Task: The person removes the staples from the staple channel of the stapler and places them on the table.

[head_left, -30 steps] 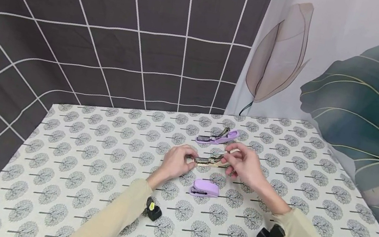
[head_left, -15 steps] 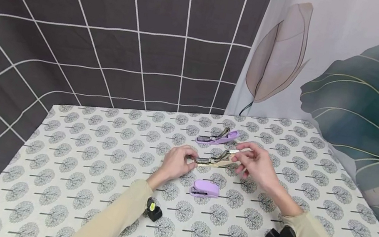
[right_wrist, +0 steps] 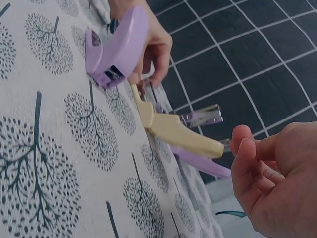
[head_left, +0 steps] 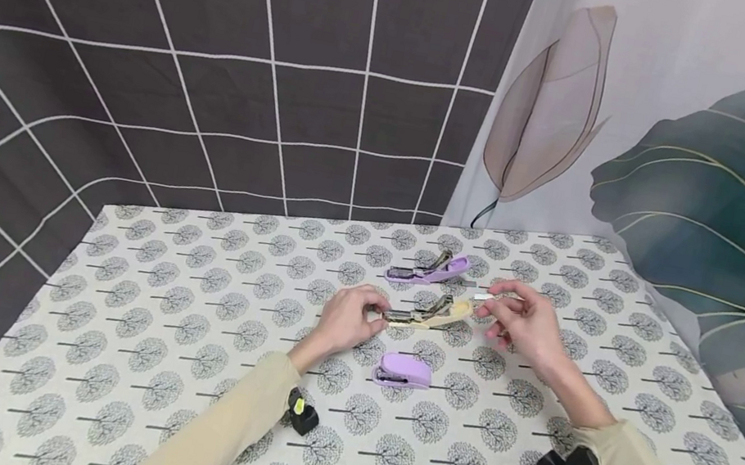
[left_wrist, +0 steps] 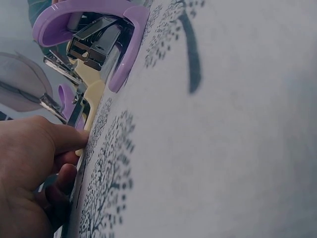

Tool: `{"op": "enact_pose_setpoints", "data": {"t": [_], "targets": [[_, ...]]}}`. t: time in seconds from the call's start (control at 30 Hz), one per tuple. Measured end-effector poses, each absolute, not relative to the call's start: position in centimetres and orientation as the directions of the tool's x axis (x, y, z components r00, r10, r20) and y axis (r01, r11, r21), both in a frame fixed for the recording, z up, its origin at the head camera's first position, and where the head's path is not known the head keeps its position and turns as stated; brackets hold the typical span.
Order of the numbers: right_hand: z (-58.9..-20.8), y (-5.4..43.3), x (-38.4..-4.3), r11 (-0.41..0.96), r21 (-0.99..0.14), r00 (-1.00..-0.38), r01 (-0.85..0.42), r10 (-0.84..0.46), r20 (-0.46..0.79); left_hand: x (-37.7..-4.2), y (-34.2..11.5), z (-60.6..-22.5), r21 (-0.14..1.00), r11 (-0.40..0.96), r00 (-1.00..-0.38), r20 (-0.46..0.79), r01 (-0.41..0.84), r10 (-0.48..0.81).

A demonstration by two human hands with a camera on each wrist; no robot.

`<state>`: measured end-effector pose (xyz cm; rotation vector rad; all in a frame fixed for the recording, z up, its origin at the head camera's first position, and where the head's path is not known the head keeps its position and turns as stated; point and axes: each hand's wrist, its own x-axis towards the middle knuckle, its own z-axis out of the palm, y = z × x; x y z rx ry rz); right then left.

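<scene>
Pulling away from the cream stapler (head_left: 443,319), the right hand (head_left: 525,322) now has a small pale piece (head_left: 483,295) pinched in its fingertips. A second ago we see that hand right at the stapler; now there is a little gap between them. We think this means the piece is free, so the right hand can move without tugging the stapler. The piece is too small for us to say what it is.

The left hand (head_left: 348,318) has not moved. It pinches the left end of the stapler and seems to keep it steady on the desk (head_left: 242,293).

The stapler lies between the two hands, and its long line runs from one to the other. Its metal nose points to the left hand. Its cream top is folded back, and the round end points up a bit toward the right hand.

We also see a near purple stapler (head_left: 406,370) on our side of the hands, and a far purple stapler (head_left: 435,275), folded back too, just past them. Both lie about sideways like the cream one.
</scene>
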<state>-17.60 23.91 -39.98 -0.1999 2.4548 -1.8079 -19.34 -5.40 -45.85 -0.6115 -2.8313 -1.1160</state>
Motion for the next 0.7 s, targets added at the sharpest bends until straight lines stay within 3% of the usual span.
{"op": "enact_pose_setpoints", "data": {"t": [0.4, 0.7], "targets": [[-41.1, 25.2, -17.6, 0.294, -0.956, -0.988, 0.004, -0.145, -0.049, -19.3, -5.5, -45.9, 0.636, 0.674, -0.921, 0.180, 0.376, 0.344], [-42.6, 25.9, -17.5, 0.299, -0.948, -0.976, 0.108, -0.147, -0.158, -19.3, -5.4, -45.7, 0.624, 0.678, -0.917, 0.186, 0.389, 0.354]]}}
